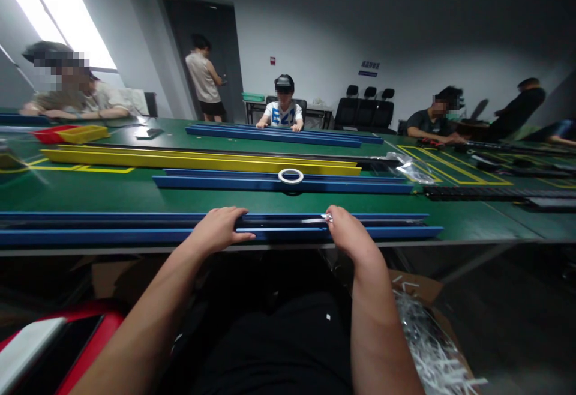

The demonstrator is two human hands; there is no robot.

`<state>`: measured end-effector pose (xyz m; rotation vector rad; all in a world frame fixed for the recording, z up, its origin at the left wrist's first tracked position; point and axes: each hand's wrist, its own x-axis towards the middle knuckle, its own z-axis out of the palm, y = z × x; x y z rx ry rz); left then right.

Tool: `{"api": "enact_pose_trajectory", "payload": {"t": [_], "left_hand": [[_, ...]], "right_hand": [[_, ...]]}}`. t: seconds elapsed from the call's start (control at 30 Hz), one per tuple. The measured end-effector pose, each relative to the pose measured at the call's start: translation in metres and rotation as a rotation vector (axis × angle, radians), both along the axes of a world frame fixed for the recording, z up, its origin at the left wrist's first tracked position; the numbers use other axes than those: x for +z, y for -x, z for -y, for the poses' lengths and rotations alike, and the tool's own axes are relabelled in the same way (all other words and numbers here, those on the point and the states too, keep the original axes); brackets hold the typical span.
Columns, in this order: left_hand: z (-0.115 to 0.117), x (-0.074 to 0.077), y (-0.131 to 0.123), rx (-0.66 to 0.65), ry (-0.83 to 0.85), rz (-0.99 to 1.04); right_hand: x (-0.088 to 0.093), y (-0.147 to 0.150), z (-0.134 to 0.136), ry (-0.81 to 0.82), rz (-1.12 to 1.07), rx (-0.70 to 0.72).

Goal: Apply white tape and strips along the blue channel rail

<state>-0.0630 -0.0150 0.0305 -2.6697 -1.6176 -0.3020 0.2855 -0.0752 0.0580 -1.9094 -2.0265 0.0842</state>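
Observation:
A long blue channel rail (283, 233) lies along the near table edge, with a dark strip inside its trough. My left hand (220, 228) rests across this rail, thumb by the near wall and fingers by the far wall, spread apart. Further right, my right hand (348, 233) pinches a thin white strip (314, 221) that runs leftward along the trough. Its fingertips are partly hidden behind the hand. Beyond both hands, a white tape roll (290, 176) sits on a second blue rail (225, 184).
Farther back lie a yellow rail (202, 160) and more blue rails (279, 135). Red and yellow trays (85, 134) stand at left, clear plastic wrapping (408, 168) at right. A box of white paper scraps (432, 341) stands below the table. Several people sit or stand beyond.

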Motion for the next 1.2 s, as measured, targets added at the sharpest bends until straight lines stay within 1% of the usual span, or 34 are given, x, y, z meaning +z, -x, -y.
{"api": "enact_pose_trajectory", "payload": {"t": [0.1,0.17,0.3,0.4,0.5,0.6,0.7,0.8,0.87,0.93,1.1,1.2], "left_hand": [[0.004,0.001,-0.015,0.017,0.008,0.018],[0.008,0.001,-0.032,0.004,-0.007,0.039],[0.017,0.0,-0.087,-0.102,-0.042,0.071],[0.02,-0.002,-0.131,-0.145,-0.089,0.094],[0.019,-0.003,-0.159,-0.101,-0.097,0.059],[0.017,-0.004,-0.166,-0.049,-0.1,0.032],[0.017,-0.005,-0.158,-0.047,-0.121,0.044],[0.018,-0.006,-0.139,-0.029,-0.121,0.047],[0.018,-0.007,-0.12,-0.018,-0.115,0.044],[0.016,-0.007,-0.096,-0.011,-0.109,0.033],[0.007,-0.003,-0.029,0.032,-0.066,-0.02],[0.004,-0.001,-0.004,0.043,-0.057,-0.031]], "right_hand": [[0.004,0.003,-0.001,-0.044,-0.145,-0.004],[0.006,0.005,-0.002,-0.068,-0.167,-0.021],[0.007,0.006,-0.005,-0.043,-0.094,-0.044],[0.007,0.004,-0.007,-0.144,-0.101,-0.048],[0.007,0.003,-0.007,-0.206,-0.261,-0.008],[0.008,0.003,-0.004,-0.176,-0.476,0.0],[0.011,0.005,-0.002,-0.197,-0.557,-0.02],[0.015,0.004,-0.001,-0.26,-0.508,-0.045],[0.016,0.002,-0.002,-0.243,-0.468,-0.036],[0.014,0.0,-0.003,-0.183,-0.402,-0.01],[0.001,-0.004,-0.004,0.049,-0.119,0.009],[-0.005,-0.004,-0.004,0.151,-0.016,0.011]]}}
